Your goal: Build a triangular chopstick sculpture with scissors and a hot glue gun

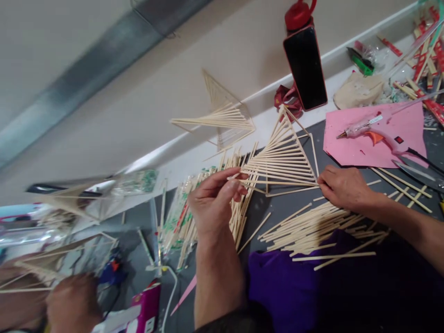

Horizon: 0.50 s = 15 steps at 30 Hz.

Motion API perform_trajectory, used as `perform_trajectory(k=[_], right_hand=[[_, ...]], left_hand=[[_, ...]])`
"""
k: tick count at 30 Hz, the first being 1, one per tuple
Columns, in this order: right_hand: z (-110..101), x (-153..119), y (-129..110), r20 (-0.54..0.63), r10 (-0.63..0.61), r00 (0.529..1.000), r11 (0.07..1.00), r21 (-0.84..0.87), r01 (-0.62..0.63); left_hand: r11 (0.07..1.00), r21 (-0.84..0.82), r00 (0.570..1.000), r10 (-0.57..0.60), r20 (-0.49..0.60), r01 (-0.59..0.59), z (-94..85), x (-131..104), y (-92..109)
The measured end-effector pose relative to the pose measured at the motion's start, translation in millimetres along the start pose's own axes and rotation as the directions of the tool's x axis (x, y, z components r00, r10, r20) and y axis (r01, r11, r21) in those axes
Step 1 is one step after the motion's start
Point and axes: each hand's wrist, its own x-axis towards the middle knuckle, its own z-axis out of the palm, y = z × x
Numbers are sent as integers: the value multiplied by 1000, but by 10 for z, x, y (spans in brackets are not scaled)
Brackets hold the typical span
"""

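A fan-like frame of pale wooden sticks (289, 159) rises in the middle of the head view, its top near the phone. My left hand (220, 194) pinches the end of a stick at the frame's left side. At the lower right corner of the frame, my right hand (343, 187) has its fingers closed on the other end of that stick. Loose sticks (308, 226) lie in a pile below the frame, and another bundle (239, 217) stands out behind my left wrist.
A pink glue gun (378, 134) rests on pink paper (333, 138), with scissors (416, 171) beside it. A phone (305, 69) leans on a red-capped bottle (297, 16). Another stick frame (222, 120) stands near the wall. At the lower left, another person's hands (72, 300) hold a frame.
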Motion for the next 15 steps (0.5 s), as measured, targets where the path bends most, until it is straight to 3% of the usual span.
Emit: perform_trajectory(k=[15], right_hand=[[84,6,45,-90,-15,996,1000,14,17]], left_hand=[[992,-118,999,46,29,-42,26,20,-16]])
